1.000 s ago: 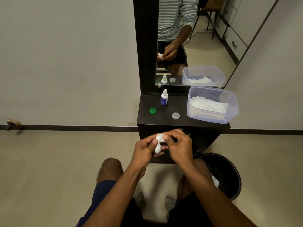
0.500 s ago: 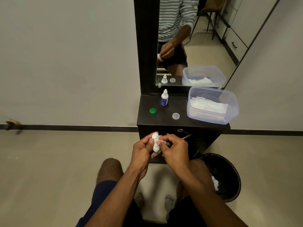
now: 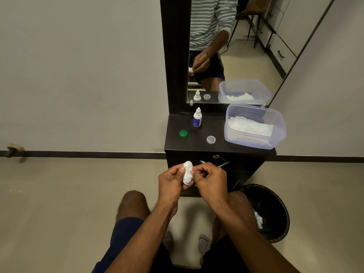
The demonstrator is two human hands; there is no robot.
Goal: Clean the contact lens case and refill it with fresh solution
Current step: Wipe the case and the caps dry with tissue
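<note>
Both hands have shifted slightly since a second ago: the white contact lens case [image 3: 187, 173] now stands more upright between them, and the right hand [image 3: 209, 181] has drawn back toward the case's right side instead of covering its top. The left hand [image 3: 171, 182] has its grip clamped on the case, thumb on the front face and fingers curled behind. The right hand's fingers are together, pinching something small and white against the case, most likely a tissue or swab; it is too small to tell which. The case is held in the air in front of the desk's front edge [image 3: 199, 150], above the person's knees, touching neither desk nor floor.

On the desk, the solution bottle [image 3: 197, 120] stands near the back edge, the green cap [image 3: 183, 133] lies toward the left edge, the clear cap [image 3: 211, 139] sits near the middle of the front edge, and the plastic tub [image 3: 256, 126] of tissues fills the right side. A black bin [image 3: 279, 205] stands on the floor by the right knee.

Wiping seems the step in hand, with refilling not yet begun. The case looks small and possibly wet, so a hard rub could pop it out of the left hand onto the floor or into the bin. Reaching for the bottle could knock a loose cap off the desk.
</note>
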